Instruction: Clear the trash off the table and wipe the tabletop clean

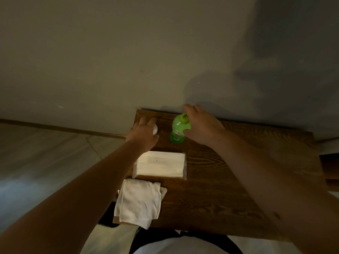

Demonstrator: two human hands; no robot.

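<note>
A green plastic bottle (177, 131) with a yellow-green cap stands upright near the far edge of the dark wooden table (220, 180). My right hand (200, 123) wraps its fingers around the bottle's neck and cap. My left hand (144, 133) lies at the table's far left corner, closed over a small white object (155, 129) that is mostly hidden under the fingers. A folded white cloth (139, 202) lies at the near left edge, partly hanging over it.
A flat pack of white tissues in clear wrap (161, 165) lies between the cloth and my hands. The table stands against a grey wall (128, 52). Pale floor (45, 153) stretches to the left. Another wooden surface (330, 167) adjoins at right.
</note>
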